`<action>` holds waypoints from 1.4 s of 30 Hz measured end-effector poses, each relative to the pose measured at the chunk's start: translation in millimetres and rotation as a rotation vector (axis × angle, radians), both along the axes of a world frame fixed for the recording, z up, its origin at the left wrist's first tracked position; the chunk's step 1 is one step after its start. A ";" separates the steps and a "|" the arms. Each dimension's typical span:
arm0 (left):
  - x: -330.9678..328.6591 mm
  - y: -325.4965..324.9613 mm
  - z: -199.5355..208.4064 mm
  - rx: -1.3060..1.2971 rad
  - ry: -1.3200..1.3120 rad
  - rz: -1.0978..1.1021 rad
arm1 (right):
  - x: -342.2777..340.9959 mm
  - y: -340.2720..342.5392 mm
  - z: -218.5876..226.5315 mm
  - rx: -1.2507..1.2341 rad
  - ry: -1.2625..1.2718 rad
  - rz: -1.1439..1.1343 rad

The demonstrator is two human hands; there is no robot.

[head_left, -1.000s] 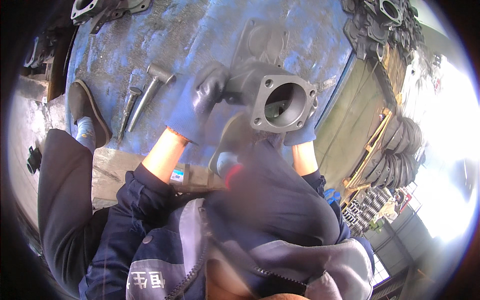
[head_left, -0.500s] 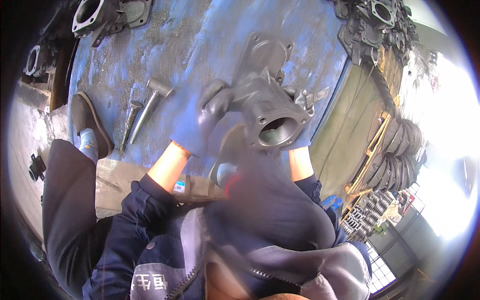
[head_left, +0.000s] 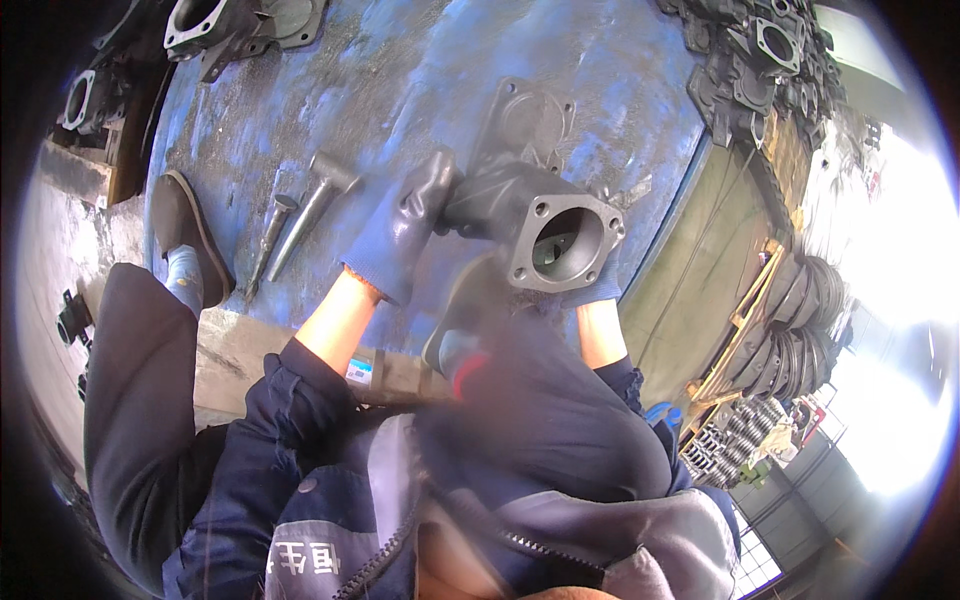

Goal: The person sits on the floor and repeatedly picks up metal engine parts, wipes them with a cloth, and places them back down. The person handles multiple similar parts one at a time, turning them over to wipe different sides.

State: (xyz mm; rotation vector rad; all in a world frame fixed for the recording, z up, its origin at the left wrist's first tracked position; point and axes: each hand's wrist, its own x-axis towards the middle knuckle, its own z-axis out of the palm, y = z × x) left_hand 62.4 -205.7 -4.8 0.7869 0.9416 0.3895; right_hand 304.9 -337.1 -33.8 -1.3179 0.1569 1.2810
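Note:
A dark grey metal casting [head_left: 480, 205] is held up in front of me, over a worn blue surface. Its square flange, with a round bore and corner bolt holes, faces toward me; a second flatter flange sits at its far end. My left hand [head_left: 412, 220], in a blue glove with a dark coated palm, is closed around a stub on the casting's left side. My right hand [head_left: 597, 287], gloved alike, grips the right side, its fingers mostly hidden behind the flange. To the left lie a hammer [head_left: 303, 225] and a chisel-like metal rod [head_left: 264, 248], both untouched.
More castings [head_left: 755, 60] are piled at the far right, and others [head_left: 250, 28] stand at the far left. My shoe [head_left: 190, 220] rests on the blue surface's left side [head_left: 235, 130]. Stacks of dark ring-shaped parts [head_left: 800, 320] stand at the right.
The casting has tipped and turned in my hands, so its near flange now faces me more squarely and its bore shows rounder. Both hands keep their grip.

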 end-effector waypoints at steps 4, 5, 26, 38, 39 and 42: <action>-4.4 0.2 -7.2 0.079 -0.022 -0.056 | -2.8 -5.6 -6.1 -0.035 -0.044 0.004; -6.1 -0.4 -10.2 0.090 -0.065 -0.048 | -4.1 -6.6 -3.8 -0.065 -0.223 0.104; -29.5 -15.4 -95.5 0.337 0.188 -0.055 | -25.7 18.0 37.7 -0.270 -0.728 0.297; -24.3 27.6 -27.0 -0.030 0.008 0.056 | -41.7 45.6 81.8 0.029 -0.354 0.198; -26.6 27.1 -34.8 -0.094 -0.018 0.104 | -44.2 46.1 85.2 0.064 -0.389 0.248; -36.7 27.0 -71.8 -0.087 0.050 0.126 | -45.3 49.5 100.9 0.083 -0.401 0.396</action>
